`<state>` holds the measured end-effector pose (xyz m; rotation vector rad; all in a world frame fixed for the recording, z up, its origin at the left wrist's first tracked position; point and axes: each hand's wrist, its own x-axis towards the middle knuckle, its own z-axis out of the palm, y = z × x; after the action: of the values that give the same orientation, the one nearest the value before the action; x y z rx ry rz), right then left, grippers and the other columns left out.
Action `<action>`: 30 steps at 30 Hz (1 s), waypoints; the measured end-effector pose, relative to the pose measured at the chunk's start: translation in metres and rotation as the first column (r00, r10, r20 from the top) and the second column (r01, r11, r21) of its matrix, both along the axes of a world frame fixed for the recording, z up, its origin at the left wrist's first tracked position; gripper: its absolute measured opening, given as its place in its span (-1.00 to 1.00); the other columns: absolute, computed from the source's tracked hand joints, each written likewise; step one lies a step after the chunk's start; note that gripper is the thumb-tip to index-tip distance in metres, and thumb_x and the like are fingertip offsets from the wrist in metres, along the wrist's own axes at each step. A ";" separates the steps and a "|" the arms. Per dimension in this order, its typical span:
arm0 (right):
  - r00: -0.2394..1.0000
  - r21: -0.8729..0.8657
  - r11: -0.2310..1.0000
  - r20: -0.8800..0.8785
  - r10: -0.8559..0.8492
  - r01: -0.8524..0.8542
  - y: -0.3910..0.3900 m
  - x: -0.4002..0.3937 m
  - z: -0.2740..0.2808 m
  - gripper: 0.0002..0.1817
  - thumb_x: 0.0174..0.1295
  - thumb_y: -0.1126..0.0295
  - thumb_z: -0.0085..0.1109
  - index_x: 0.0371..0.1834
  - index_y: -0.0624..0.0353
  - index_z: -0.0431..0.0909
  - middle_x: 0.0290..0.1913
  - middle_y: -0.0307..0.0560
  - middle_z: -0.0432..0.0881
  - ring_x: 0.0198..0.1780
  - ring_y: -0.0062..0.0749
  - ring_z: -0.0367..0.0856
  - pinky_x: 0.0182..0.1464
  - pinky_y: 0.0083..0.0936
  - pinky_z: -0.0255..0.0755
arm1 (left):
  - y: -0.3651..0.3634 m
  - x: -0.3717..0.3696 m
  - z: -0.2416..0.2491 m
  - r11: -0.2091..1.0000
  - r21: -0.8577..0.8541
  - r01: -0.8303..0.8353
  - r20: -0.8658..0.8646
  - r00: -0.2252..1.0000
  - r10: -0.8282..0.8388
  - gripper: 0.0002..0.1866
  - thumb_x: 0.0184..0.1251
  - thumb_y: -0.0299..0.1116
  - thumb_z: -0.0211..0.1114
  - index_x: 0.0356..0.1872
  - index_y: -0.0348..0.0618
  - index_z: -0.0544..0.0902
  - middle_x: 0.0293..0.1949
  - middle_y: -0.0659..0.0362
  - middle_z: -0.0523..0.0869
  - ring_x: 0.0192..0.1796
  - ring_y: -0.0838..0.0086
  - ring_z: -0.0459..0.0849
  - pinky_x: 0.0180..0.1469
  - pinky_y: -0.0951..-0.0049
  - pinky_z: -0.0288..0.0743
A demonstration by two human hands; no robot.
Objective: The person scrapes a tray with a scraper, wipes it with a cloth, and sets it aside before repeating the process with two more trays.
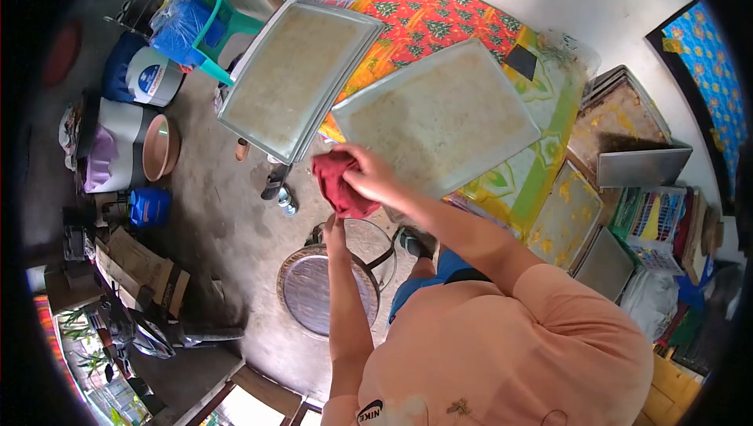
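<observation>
A dark red cloth hangs bunched in front of my body, between both hands. My right hand is closed around its upper right side. Below it, my left hand grips the lower edge of the cloth, its fingers partly hidden. Just beyond the hands, a large flat metal tray lies on the table covered with a patterned cloth. To its left, several similar trays are stacked, and the top tray shows a worn, brownish surface.
A round wooden stool stands below my left arm. A green plastic chair, a pink basin and a blue container are at the left. More stained trays lean at the right. A cardboard box lies on the floor.
</observation>
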<state>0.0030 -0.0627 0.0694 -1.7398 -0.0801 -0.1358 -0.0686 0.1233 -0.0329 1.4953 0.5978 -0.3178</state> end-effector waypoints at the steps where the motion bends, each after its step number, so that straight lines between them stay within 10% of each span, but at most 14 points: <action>1: 0.997 0.067 0.997 0.054 -0.049 0.045 -0.012 0.005 -0.005 -0.45 0.04 0.54 0.09 0.21 0.19 0.44 0.08 0.03 0.58 0.13 -0.31 0.55 0.24 -0.41 0.36 | -0.013 0.002 0.021 0.996 0.083 0.013 0.000 1.000 -0.013 -0.35 0.29 -0.26 0.28 0.39 -0.07 0.28 0.12 0.05 0.56 0.07 0.35 0.57 0.17 0.30 0.38; 7: 0.913 0.026 0.920 0.115 -0.392 0.391 -0.147 -0.030 0.021 -0.35 -0.02 0.53 0.15 0.27 0.18 0.39 0.13 0.11 0.51 0.15 -0.08 0.52 0.27 -0.32 0.34 | -0.039 0.008 0.036 0.983 -0.070 0.167 -0.049 0.984 -0.170 -0.26 0.35 -0.32 0.22 0.49 0.05 0.05 0.02 0.05 0.60 -0.13 0.35 0.69 -0.18 0.29 0.56; 10: 0.880 -0.393 0.795 0.097 -0.464 0.463 -0.200 -0.066 0.018 -0.32 -0.02 0.47 0.20 0.30 0.18 0.36 0.26 0.16 0.39 0.28 0.03 0.38 0.34 -0.22 0.25 | -0.079 0.012 0.050 0.978 -0.070 0.199 -0.101 0.973 -0.205 -0.22 0.37 -0.39 0.20 0.51 0.02 -0.03 -0.03 0.03 0.61 -0.16 0.41 0.66 -0.20 0.39 0.55; 15: 0.750 -0.893 0.385 -0.087 -0.656 0.233 -0.225 -0.097 -0.052 -0.23 0.05 0.22 0.22 0.38 0.23 0.27 0.45 0.39 0.10 0.45 0.24 0.08 0.43 0.02 0.07 | -0.099 0.019 -0.004 0.842 0.391 0.371 0.146 0.879 -0.454 -0.03 0.27 -0.47 0.24 0.52 -0.07 -0.29 0.19 -0.19 0.49 0.12 0.04 0.58 0.18 0.21 0.43; 30: 0.751 -0.920 0.297 -0.004 -0.660 0.256 -0.307 0.046 -0.085 -0.23 0.25 0.06 0.10 0.39 0.39 0.21 0.48 0.38 0.05 0.50 0.21 0.02 0.47 -0.03 -0.03 | -0.096 0.031 0.013 0.786 0.317 0.530 -0.024 0.833 -0.552 0.04 0.23 -0.56 0.21 0.52 0.03 -0.39 0.34 -0.24 0.32 0.27 0.09 0.46 0.20 0.30 0.43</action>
<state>0.0489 -0.3692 -0.0151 -2.8093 0.8633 -0.1986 -0.0371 0.0277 -0.0195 1.9718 0.1429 -0.6362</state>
